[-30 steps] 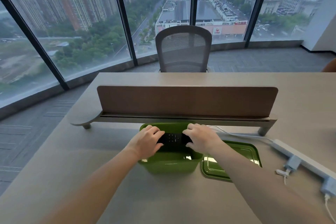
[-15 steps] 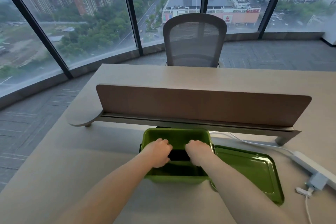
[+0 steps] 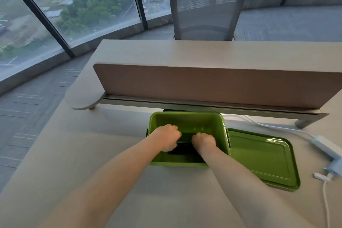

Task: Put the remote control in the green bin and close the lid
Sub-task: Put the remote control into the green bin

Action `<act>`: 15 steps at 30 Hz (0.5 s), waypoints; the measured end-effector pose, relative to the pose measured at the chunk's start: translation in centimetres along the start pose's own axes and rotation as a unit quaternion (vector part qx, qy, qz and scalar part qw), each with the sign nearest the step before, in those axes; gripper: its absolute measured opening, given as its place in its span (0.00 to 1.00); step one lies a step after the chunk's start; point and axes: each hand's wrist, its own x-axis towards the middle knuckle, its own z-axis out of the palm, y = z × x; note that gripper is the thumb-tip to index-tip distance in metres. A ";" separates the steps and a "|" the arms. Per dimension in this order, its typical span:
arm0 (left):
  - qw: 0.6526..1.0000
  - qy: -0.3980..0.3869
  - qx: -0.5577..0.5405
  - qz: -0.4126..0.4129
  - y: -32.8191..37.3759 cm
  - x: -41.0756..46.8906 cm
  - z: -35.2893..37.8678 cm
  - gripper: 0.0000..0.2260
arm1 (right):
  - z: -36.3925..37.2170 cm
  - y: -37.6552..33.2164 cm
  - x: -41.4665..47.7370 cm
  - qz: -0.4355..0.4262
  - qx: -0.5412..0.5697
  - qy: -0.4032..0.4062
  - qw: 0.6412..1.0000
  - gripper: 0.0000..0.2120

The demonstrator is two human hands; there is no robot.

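Observation:
An open green bin (image 3: 187, 116) stands on the desk in front of me, just below the divider panel. Both my hands reach down inside it. The black remote control (image 3: 185, 148) lies low in the bin between them. My left hand (image 3: 166, 137) curls around its left end and my right hand (image 3: 203, 141) around its right end, so most of the remote is hidden. The green lid (image 3: 262, 157) lies flat on the desk, touching the bin's right side.
A brown divider panel (image 3: 212, 84) on a grey rail crosses the desk behind the bin. A white power strip (image 3: 328, 149) with plugs and cables lies at the right. A grey mesh chair (image 3: 207, 5) stands beyond the desk by the windows.
Both hands have gone down with the remote from the bin's rim into the bin. My head has moved closer and tilted down.

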 end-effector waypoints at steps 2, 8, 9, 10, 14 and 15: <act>1.000 0.001 -0.002 -0.004 -0.2 -0.1 0.0 0.14 | 0.4 0.0 0.3 0.006 0.003 -0.010 1.000 0.15; 0.999 0.003 -0.025 -0.022 -0.8 -0.6 -0.2 0.15 | -1.1 1.0 -0.5 0.007 0.050 -0.004 0.999 0.14; 0.999 0.004 -0.030 -0.027 -0.8 -0.6 -0.4 0.15 | -1.6 1.3 -0.8 0.000 0.064 0.012 0.998 0.13; 0.999 0.006 -0.034 -0.030 -0.8 -0.7 -0.6 0.15 | -2.3 1.7 -1.3 -0.008 0.078 0.030 0.996 0.13; 0.998 0.012 -0.052 -0.042 0.0 -1.7 -2.1 0.19 | -4.5 3.2 -3.8 -0.046 0.051 0.097 0.993 0.12; 0.997 0.012 -0.057 -0.046 0.2 -1.9 -2.4 0.20 | -5.0 3.5 -4.3 -0.053 0.048 0.104 0.992 0.12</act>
